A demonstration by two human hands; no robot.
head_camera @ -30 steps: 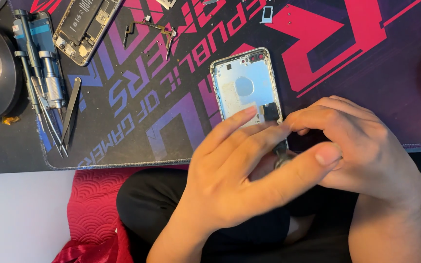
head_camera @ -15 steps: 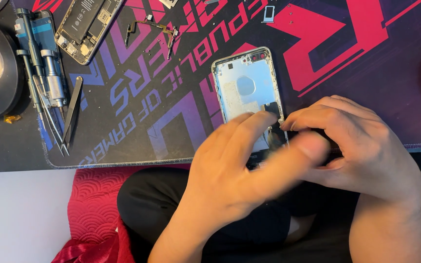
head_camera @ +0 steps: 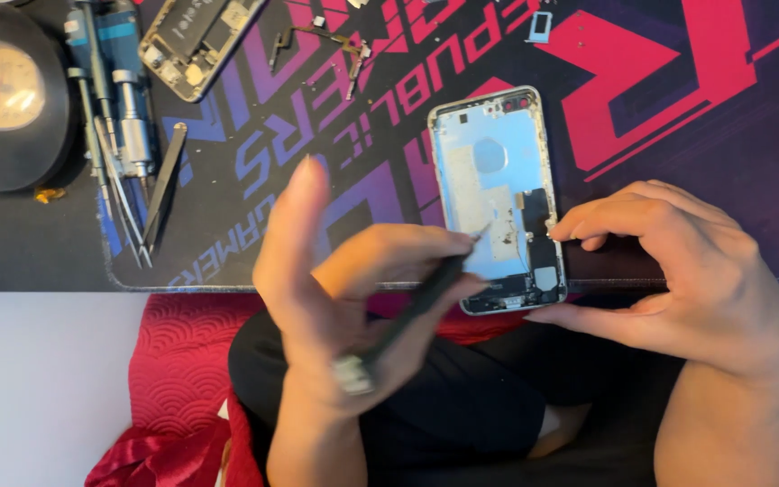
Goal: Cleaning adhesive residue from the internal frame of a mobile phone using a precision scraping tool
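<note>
An opened phone rear housing point(head_camera: 490, 176), pale blue inside with a silver rim, lies on a dark mat point(head_camera: 660, 99) with red and purple lettering. My left hand point(head_camera: 344, 289) holds a thin dark tool point(head_camera: 416, 307), blurred, its tip pointing at the housing's lower middle. My right hand point(head_camera: 678, 271) rests at the housing's lower right corner, thumb under the bottom edge and fingertips beside the black part point(head_camera: 538, 225) inside.
At upper left lie tweezers point(head_camera: 160, 194), screwdrivers point(head_camera: 128, 108) and a second phone body point(head_camera: 196, 41). A round dark dish point(head_camera: 6, 99) sits far left. A flex cable point(head_camera: 322, 41) and small tray point(head_camera: 541, 25) lie near the top. Red cloth point(head_camera: 182, 370) covers my lap.
My left hand has drawn back to the left off the housing, fingers lifted, with the dark tool now visible in it. My right hand stays at the housing's lower right corner.
</note>
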